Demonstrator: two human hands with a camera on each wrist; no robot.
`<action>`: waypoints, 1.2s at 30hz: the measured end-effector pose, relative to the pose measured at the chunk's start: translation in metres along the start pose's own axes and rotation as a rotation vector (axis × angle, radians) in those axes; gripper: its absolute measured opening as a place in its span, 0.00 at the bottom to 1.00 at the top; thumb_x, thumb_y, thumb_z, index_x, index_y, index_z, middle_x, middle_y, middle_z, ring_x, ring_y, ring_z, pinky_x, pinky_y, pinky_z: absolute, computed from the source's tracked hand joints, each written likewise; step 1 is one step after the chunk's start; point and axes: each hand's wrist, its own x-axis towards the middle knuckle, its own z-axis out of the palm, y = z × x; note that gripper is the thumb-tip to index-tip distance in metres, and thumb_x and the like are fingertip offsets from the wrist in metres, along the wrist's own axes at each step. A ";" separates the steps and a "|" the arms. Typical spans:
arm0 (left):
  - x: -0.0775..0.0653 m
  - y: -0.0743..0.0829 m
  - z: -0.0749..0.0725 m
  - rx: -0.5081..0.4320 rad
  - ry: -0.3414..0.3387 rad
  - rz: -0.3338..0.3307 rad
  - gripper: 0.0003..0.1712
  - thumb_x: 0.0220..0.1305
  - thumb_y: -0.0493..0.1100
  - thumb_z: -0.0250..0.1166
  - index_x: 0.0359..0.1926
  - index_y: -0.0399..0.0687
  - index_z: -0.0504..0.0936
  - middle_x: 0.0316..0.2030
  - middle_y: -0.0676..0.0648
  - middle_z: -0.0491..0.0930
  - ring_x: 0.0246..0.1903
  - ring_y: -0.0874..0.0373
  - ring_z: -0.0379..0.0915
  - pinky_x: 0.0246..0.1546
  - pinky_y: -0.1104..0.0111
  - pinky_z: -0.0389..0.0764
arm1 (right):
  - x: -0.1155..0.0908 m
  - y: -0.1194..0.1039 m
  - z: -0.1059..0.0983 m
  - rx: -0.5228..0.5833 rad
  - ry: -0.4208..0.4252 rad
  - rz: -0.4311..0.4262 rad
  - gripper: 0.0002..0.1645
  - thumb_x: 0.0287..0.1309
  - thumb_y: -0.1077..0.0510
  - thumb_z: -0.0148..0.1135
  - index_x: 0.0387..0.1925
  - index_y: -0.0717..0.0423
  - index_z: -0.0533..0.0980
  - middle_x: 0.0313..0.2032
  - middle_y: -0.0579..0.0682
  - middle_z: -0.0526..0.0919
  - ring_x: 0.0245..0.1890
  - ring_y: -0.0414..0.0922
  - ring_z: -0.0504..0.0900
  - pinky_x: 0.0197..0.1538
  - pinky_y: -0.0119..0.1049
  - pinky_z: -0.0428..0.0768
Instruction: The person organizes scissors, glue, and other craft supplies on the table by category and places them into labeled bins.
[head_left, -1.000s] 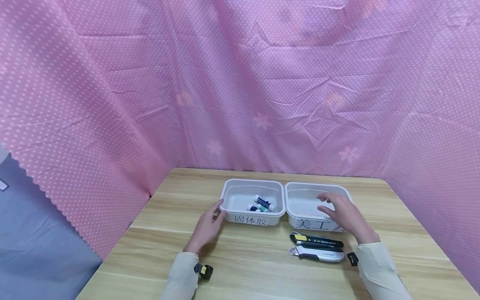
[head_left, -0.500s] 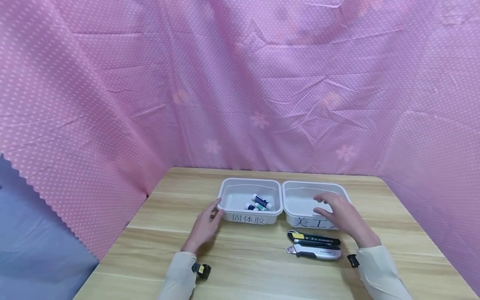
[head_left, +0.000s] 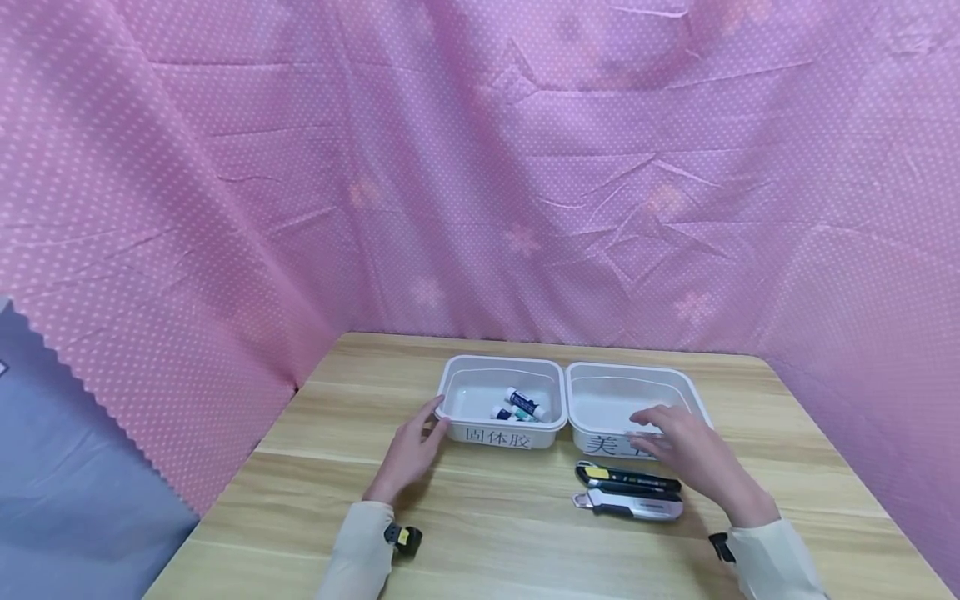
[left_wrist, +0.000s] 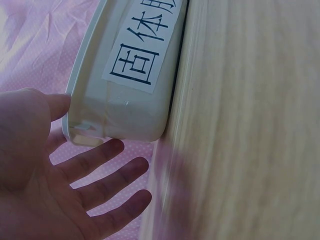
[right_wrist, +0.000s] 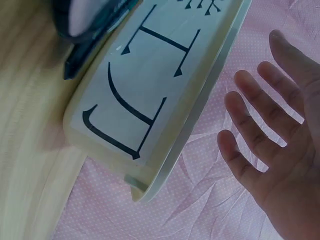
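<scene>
Splayed, holding nothing, my left hand touches a corner of the glue-stick tub; my right hand, loose and empty, hangs near the second tub, immediately right of the first. From afar, I judge both light, stiff, best taken by the rim; glue sticks lie inside the first.

Looks plastic, smooth, faintly glossy on the tubs; papery on the labels; wood-grained and smooth on the worktop; like creased cloth on the curtain.
</scene>
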 end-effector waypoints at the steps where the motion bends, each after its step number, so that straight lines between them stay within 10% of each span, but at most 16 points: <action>1: 0.000 0.000 0.000 0.003 0.000 0.003 0.33 0.78 0.57 0.55 0.78 0.60 0.61 0.68 0.41 0.74 0.61 0.44 0.77 0.64 0.46 0.78 | -0.003 -0.001 0.001 -0.013 0.012 -0.021 0.20 0.55 0.54 0.77 0.49 0.56 0.84 0.45 0.50 0.89 0.47 0.51 0.86 0.51 0.52 0.86; 13: 0.003 0.004 -0.004 0.011 0.004 -0.005 0.34 0.78 0.58 0.55 0.79 0.60 0.61 0.68 0.40 0.74 0.60 0.44 0.77 0.64 0.45 0.77 | -0.025 -0.010 0.005 -0.081 0.084 -0.127 0.24 0.46 0.52 0.82 0.46 0.55 0.85 0.41 0.49 0.89 0.42 0.49 0.87 0.45 0.50 0.87; 24: 0.002 0.006 -0.002 0.006 0.003 -0.011 0.33 0.78 0.56 0.55 0.78 0.58 0.61 0.69 0.40 0.73 0.61 0.44 0.77 0.65 0.45 0.76 | -0.032 -0.014 0.011 -0.031 -0.066 -0.062 0.26 0.48 0.47 0.81 0.48 0.52 0.85 0.49 0.52 0.88 0.51 0.53 0.85 0.56 0.56 0.83; 36: -0.002 0.004 0.000 0.001 0.008 0.007 0.33 0.78 0.56 0.55 0.78 0.57 0.62 0.67 0.39 0.74 0.60 0.43 0.77 0.64 0.45 0.77 | -0.041 -0.015 0.022 -0.043 -0.103 -0.140 0.23 0.45 0.45 0.81 0.43 0.48 0.86 0.41 0.42 0.86 0.41 0.43 0.84 0.45 0.45 0.85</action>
